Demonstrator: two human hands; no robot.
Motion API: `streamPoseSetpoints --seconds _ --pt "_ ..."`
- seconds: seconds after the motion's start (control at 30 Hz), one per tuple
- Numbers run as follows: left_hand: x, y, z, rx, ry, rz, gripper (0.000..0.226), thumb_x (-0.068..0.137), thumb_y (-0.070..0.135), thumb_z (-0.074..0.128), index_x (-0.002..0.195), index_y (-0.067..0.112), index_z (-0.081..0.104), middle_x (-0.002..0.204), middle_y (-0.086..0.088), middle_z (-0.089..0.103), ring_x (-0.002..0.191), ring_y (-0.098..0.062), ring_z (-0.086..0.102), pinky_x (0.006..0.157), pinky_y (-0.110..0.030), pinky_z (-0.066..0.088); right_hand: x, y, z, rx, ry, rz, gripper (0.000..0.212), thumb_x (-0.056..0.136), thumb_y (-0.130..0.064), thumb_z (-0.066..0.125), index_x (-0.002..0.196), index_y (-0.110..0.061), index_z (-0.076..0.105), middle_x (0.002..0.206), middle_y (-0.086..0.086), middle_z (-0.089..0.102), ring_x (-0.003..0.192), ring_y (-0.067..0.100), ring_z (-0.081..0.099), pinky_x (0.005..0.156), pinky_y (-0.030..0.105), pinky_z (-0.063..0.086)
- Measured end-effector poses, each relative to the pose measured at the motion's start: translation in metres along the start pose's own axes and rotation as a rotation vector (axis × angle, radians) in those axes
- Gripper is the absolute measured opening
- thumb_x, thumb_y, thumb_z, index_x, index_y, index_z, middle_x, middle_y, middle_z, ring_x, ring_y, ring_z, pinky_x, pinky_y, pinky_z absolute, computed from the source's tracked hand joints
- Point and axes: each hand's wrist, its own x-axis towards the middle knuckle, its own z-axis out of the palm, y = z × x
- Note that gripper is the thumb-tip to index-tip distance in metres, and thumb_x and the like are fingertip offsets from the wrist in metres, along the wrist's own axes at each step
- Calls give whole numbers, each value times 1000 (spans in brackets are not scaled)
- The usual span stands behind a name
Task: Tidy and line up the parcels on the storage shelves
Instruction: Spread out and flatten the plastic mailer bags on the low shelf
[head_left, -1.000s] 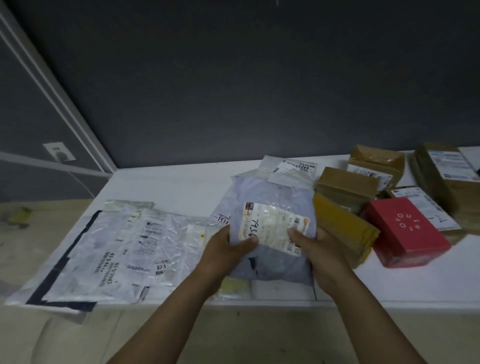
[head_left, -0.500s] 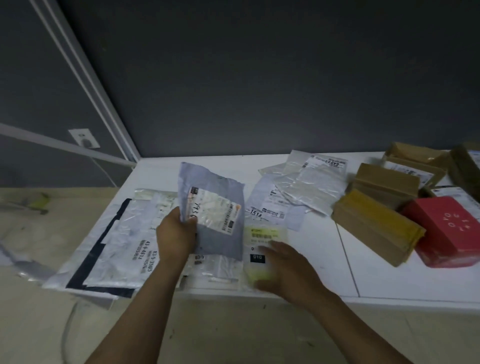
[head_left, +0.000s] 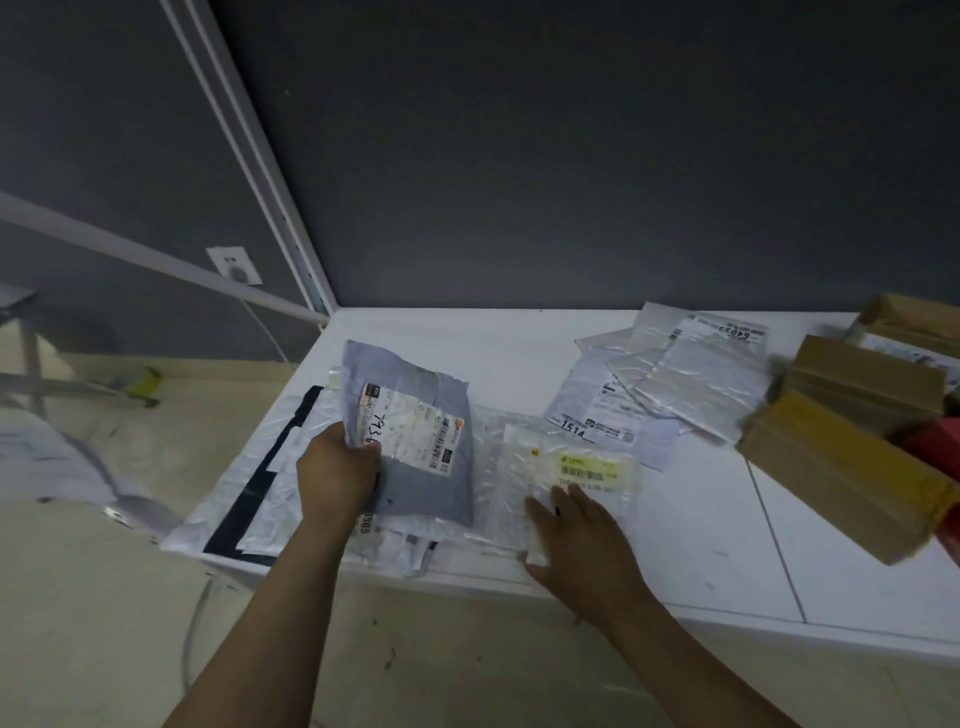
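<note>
Our left hand (head_left: 337, 475) grips the grey mailer (head_left: 421, 447) by its left edge, thumb on the label. It holds the mailer tilted over the flat bags (head_left: 249, 493) at the left end of the shelf (head_left: 675, 545). Our right hand (head_left: 576, 540) lies flat, fingers spread, on the clear packet (head_left: 587, 467) with the yellow label, just right of the mailer, near the front edge. Back right, silver mailers (head_left: 691, 384) lie overlapped. Far right we see brown boxes (head_left: 841, 478), with a red box (head_left: 935, 447) just beside them.
</note>
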Motion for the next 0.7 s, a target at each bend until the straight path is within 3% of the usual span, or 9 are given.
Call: streamPoseSetpoints --seconds 0.1,0.17,0.27,0.4,0.5,0.63,0.7 --pt "8 -6 -7 -1 22 -6 9 84 9 62 82 5 54 77 -11 55 75 -30 51 68 -34 40 1 -3 -12 101 138 25 38 65 -37 77 97 -17 71 76 3 69 62 20 68 44 26 49" --pt "10 -8 -10 -20 30 -19 10 85 9 63 84 7 53 79 -12 55 76 -30 52 71 -36 44 -1 -1 -18 194 181 106 29 76 -30 61 100 -17 70 69 3 69 55 20 66 42 25 47" --pt "9 -6 -10 -60 9 -31 9 86 10 63 87 5 56 83 -13 57 82 -32 56 73 -37 46 -5 2 -26 350 270 231 27 89 -20 57 114 -15 67 88 9 73 75 27 70 58 28 50" --pt "-7 3 6 -25 -157 28 15 88 14 64 97 2 62 89 -16 65 84 -31 63 70 -32 50 -11 11 -36 566 345 392 32 98 -20 50 128 -15 59 109 11 69 96 29 67 71 22 40" --pt "-26 18 34 -19 -298 77 9 88 16 63 91 10 58 76 -4 59 71 -22 56 56 -25 40 -12 19 -40 659 392 453 37 100 -23 46 136 -15 52 114 13 67 95 27 66 77 25 46" --pt "-45 32 73 -106 -407 89 17 88 19 63 90 5 53 83 -8 58 74 -18 50 60 -26 34 -22 26 -42 620 408 442 45 98 -24 48 142 -17 46 100 15 68 78 24 63 70 25 45" --pt "-51 33 87 -90 -476 127 18 88 20 63 94 7 52 91 -8 58 80 -18 51 63 -25 36 -27 30 -47 526 414 370 49 97 -29 47 146 -28 40 107 13 67 87 28 65 74 29 50"
